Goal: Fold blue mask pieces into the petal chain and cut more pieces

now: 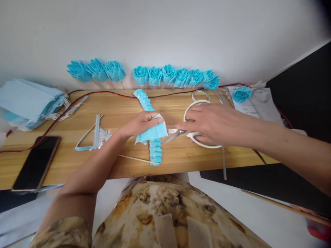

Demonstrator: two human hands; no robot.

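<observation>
Pinched in my left hand (142, 124) is a folded piece of light blue fabric (155, 132), held over the middle of the table. My right hand (210, 124) grips white-handled scissors (181, 131), their blades parted and pointing left at the fabric's right edge. Whether the blades touch the fabric, I cannot tell. Beneath my left hand runs a pleated blue strip (155, 151), its far end showing beyond the hand and its near end close to the table's front edge. A thin wooden stick (136, 158) reaches across to that near end.
Blue fabric flowers (169, 75) on sticks line the wall. Left are a stack of face masks (31, 100), a phone (37, 163) and cut scraps (97, 132). A tape roll (200, 91) lies behind the scissors; another flower (242, 93) rests on paper. A cable (113, 91) crosses the table (113, 103).
</observation>
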